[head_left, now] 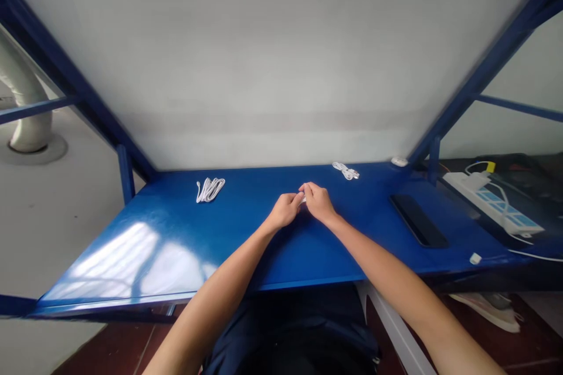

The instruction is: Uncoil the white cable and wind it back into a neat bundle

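Head: white object [303,200] within hands [287,211] [318,203]

Left grip [285,210] and right grip [318,202] mostly hide a white item [303,201] between them.

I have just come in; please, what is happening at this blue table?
A person's left hand and right hand hold a small white item, mostly hidden, over the blue table. A bundled white cable lies to the left, a second bundle farther back to the right, and a dark flat device toward the right end.
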The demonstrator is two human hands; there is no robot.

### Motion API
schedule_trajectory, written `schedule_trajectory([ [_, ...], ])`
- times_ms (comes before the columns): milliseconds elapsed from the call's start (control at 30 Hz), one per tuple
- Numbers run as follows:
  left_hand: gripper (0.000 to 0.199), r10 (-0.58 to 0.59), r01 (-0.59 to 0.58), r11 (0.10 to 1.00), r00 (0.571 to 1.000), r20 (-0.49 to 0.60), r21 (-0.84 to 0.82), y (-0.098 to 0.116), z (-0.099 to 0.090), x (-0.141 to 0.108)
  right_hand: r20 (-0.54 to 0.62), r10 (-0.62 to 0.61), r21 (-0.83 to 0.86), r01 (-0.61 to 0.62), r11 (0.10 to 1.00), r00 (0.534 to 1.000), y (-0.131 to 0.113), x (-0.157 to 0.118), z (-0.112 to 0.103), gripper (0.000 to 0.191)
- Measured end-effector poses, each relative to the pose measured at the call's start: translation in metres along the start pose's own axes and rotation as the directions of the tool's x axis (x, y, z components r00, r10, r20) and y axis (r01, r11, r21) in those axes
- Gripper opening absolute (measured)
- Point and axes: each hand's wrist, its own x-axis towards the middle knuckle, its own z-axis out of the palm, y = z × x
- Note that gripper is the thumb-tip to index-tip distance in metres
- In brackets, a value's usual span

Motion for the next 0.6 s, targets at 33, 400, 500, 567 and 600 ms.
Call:
schedule_trajectory([
  [33, 0.055, 0.027, -0.025, 0.997, 0.999, -0.027, 0.072, 0.001, 0.000, 0.000, 0.026, -0.007, -0.051, 0.008, 0.999, 1.000, 0.000, 0.000, 0.000, 0.038],
  [400, 0.040, -0.010, -0.213, 0.584, 0.963, 0.270, 0.783, 0.015, 0.015, -0.014, 0.371, -0.009, -0.041, 0.026, 0.999, 0.929, 0.023, 0.012, -0.020, 0.031],
  [500, 0.039, -0.003, -0.207, 0.556, 0.968, 0.251, 0.805, 0.015, 0.021, -0.014, 0.365, -0.048, -0.012, 0.056, 0.998, 0.930, 0.025, 0.012, -0.019, 0.031],
  [567, 0.039, 0.005, -0.199, 0.569, 0.971, 0.239, 0.798, 0.015, 0.021, -0.014, 0.403, -0.040, 0.004, 0.042, 0.999, 0.914, 0.030, 0.016, -0.026, 0.034],
  [600, 0.039, 0.004, -0.195, 0.581, 0.972, 0.237, 0.790, 0.014, 0.020, -0.014, 0.416, -0.009, -0.013, 0.015, 1.000, 0.909, 0.036, 0.019, -0.034, 0.036],
])
